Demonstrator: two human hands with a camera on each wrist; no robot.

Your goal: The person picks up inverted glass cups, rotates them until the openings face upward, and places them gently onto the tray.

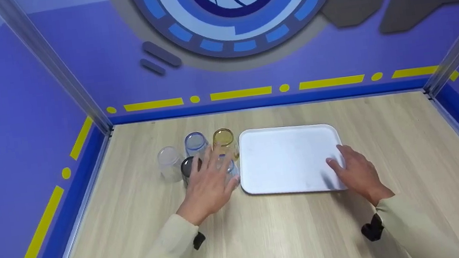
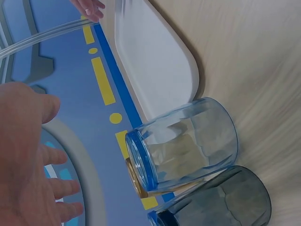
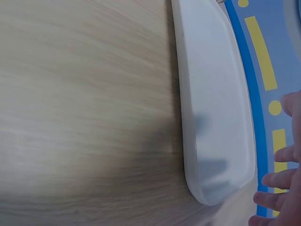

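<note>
Several glasses stand upside down in a cluster left of a white tray [image 1: 290, 156]. At the back are a blue-tinted glass [image 1: 195, 140] and an amber glass [image 1: 223, 137]; a clear glass [image 1: 169, 165] is at the far left. Over the front ones, a dark grey glass [image 1: 189, 167] and a light blue glass [image 2: 188, 146], hovers my left hand [image 1: 208, 188] with fingers spread, holding nothing. My right hand [image 1: 356, 172] is above the tray's right edge, thumb apart from the fingers; the right wrist view shows it apart from the tray.
The light wood table [image 1: 286, 236] is bounded by a blue-purple back wall [image 1: 188, 81] and side walls with yellow dashes. Metal posts [image 1: 60, 66] stand at the corners. The tray's left edge lies close beside the glasses.
</note>
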